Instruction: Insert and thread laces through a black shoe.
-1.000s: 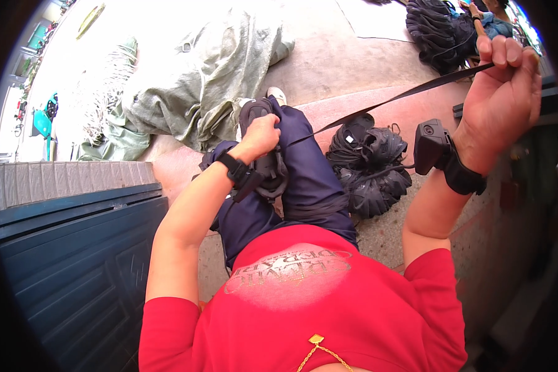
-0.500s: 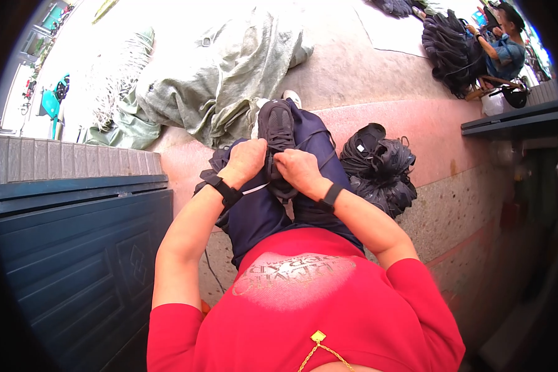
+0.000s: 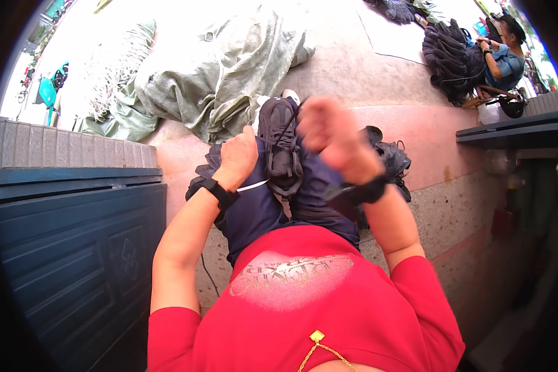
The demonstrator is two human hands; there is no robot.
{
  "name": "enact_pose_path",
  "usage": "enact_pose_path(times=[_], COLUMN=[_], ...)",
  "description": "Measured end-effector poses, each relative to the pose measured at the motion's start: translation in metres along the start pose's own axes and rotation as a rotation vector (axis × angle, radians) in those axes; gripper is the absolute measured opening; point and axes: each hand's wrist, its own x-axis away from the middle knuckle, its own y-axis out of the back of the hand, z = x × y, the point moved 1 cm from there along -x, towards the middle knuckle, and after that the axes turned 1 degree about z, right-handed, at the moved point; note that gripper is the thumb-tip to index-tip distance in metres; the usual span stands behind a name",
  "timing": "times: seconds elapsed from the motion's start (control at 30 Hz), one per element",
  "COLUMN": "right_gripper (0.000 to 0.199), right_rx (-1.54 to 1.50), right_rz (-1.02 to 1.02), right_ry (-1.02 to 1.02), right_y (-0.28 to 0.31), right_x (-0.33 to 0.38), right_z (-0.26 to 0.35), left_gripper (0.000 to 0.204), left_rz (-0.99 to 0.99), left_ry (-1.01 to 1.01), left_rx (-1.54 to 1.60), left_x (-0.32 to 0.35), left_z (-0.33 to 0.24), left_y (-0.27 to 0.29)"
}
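A black shoe upper with dark laces lies lengthwise between my thighs, its toe pointing away from me. My left hand is closed just left of it; what its fingers hold, if anything, is hidden. My right hand is lifted to the right of the shoe upper, apart from it and smeared by motion. A thin white strip runs across my left thigh near that wrist. More black pieces are bunched beside my left thigh.
A pile of black shoe uppers is on the floor to the right, partly behind my right hand. Grey-green sacking spreads ahead. Blue panelled doors flank my left. A co-worker sits far right by a dark heap.
My right hand has swung up and to the right, off the shoe upper. My left hand has shifted slightly left, uncovering more of the laces.
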Motion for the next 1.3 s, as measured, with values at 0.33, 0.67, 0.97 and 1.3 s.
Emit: enact_pose_path(times=[0.33, 0.67, 0.97, 1.3], right_gripper=[0.022, 0.028, 0.029, 0.018], right_rx=[-0.379, 0.414, 0.178, 1.524], right_rz=[0.887, -0.151, -0.467, -0.241], right_ry=[0.212, 0.865, 0.702, 0.417], right_y=[-0.080, -0.100, 0.188, 0.138], right_x=[0.113, 0.103, 0.059, -0.017], right_z=[0.120, 0.110, 0.152, -0.084], left_gripper=[0.035, 0.027, 0.014, 0.011], left_rz=[0.291, 0.938, -0.197, 0.299], left_ry=[-0.180, -0.376, 0.512, 0.458], left_rx=[0.484, 0.886, 2.043, 1.253], left_x=[-0.036, -0.024, -0.051, -0.004], left_z=[-0.020, -0.065, 0.193, 0.058], left_y=[0.010, 0.086, 0.110, 0.023])
